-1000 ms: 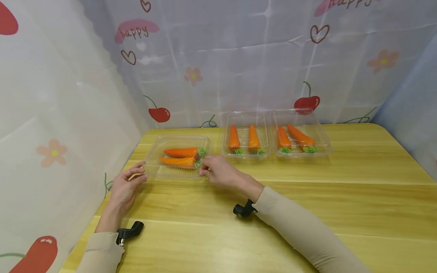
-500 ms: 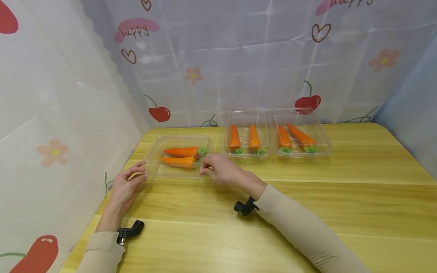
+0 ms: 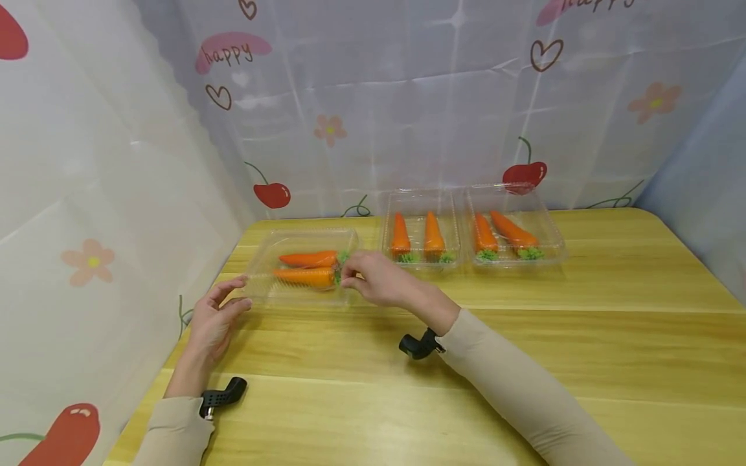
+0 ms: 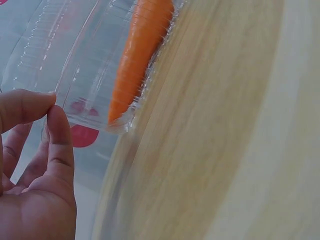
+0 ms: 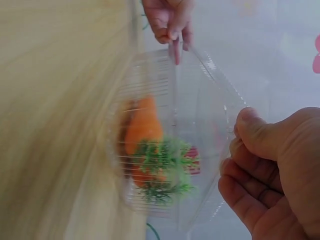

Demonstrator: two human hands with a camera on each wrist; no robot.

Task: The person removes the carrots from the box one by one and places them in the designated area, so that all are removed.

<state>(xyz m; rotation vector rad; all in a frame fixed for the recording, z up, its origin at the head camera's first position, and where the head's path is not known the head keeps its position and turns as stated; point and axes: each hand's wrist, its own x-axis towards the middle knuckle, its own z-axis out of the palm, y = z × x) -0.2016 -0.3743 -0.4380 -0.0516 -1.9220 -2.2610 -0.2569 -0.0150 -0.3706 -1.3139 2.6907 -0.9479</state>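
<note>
A clear plastic clamshell container [image 3: 265,291] lies on the table at the left, with two orange toy carrots [image 3: 305,277] inside, their green tops toward the right. My left hand [image 3: 212,318] pinches the rim at its near-left corner between thumb and forefinger, as the left wrist view also shows. At the right side, my right hand [image 3: 377,278] pinches the edge of the container's lid [image 5: 212,110], which stands tilted up from the base in the right wrist view. Part of the green carrot tops [image 5: 165,165] is hidden behind my right fingers in the head view.
Two more clear clamshell containers stand side by side at the back, the middle one [image 3: 419,200] and the right one [image 3: 544,223]. Each has its lid up and two carrots inside. A patterned curtain [image 3: 408,129] hangs behind the wooden table [image 3: 350,388].
My right hand has risen slightly with the lid's edge, lifting it away from the base. My left hand stays at its corner. The back containers have not moved.
</note>
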